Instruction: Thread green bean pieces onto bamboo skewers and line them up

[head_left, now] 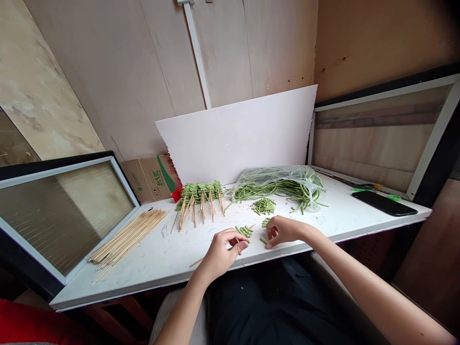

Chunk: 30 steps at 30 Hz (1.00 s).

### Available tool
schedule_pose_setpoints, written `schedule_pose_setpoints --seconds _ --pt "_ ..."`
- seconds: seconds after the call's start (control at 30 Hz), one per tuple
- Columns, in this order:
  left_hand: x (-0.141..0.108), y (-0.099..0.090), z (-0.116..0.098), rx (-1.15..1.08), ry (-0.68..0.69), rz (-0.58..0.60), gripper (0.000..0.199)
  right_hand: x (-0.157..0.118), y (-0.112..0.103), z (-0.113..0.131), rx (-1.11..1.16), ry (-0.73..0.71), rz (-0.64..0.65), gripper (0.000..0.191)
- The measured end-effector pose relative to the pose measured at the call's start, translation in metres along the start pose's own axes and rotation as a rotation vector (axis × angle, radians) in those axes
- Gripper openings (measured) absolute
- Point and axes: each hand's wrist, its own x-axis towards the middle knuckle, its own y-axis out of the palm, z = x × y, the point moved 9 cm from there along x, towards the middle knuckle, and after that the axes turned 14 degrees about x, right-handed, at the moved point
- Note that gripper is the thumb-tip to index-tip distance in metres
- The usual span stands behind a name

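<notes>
My left hand is closed near the table's front edge, its thumb and fingers round a short green bean piece. To its right, my right hand pinches another bean piece just above the table or on it. Between and behind the hands lie a row of cut bean pieces and part of a wooden skewer that passes by my left hand. A small heap of cut beans sits farther back. Behind it, long green beans lie in a clear plastic bag.
Bean-loaded skewers are stacked at the back centre. Bare skewers lie on the white table at the left. A cardboard box and a white board stand behind. A black phone rests at the right.
</notes>
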Motion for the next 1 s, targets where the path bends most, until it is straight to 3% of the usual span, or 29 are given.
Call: schedule_pose_setpoints --seconds 0.23,0.5,0.6,0.83,1.0 --pt "0.001 0.0 0.001 0.014 0.0 0.002 0.028 0.002 0.004 0.007 -0.051 -0.019 -0.014 0.022" --pt "0.001 0.002 0.004 0.031 -0.013 0.016 0.03 -0.005 -0.053 -0.035 -0.201 0.046 -0.279 0.022" --pt "0.001 0.005 0.005 0.032 -0.021 0.032 0.029 -0.007 -0.06 -0.04 -0.245 0.059 -0.304 0.019" --pt "-0.001 0.007 0.006 0.037 -0.012 0.049 0.027 -0.006 -0.058 -0.023 -0.197 -0.051 -0.344 0.028" --pt "0.0 0.008 0.009 0.034 -0.033 0.05 0.026 -0.012 -0.054 0.012 -0.129 -0.15 -0.35 0.031"
